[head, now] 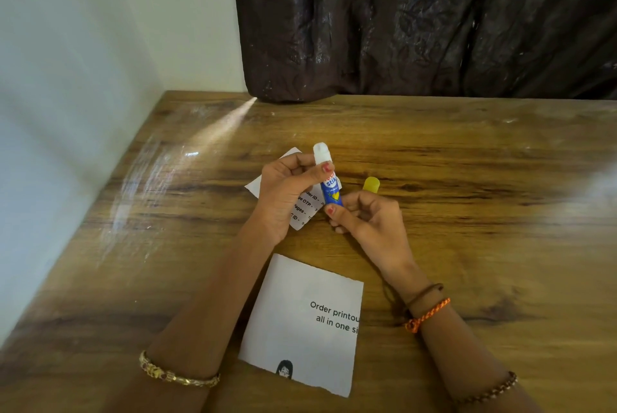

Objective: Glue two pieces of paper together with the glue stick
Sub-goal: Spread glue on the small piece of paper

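Note:
A blue glue stick [330,189] with its white glue tip [322,150] exposed is held above the wooden table [467,179]. My left hand [287,195] grips its upper part, thumb on the label. My right hand [367,215] pinches its bottom end. The yellow cap [371,185] lies on the table just behind my right hand. A small printed paper [290,158] lies under my left hand, mostly hidden. A larger white paper [300,322] with printed text and a small drawing lies near the front edge between my forearms.
A dark curtain [417,22] hangs at the back of the table. A pale wall [83,78] runs along the table's left edge. Bare wood stretches to the right and left of the papers.

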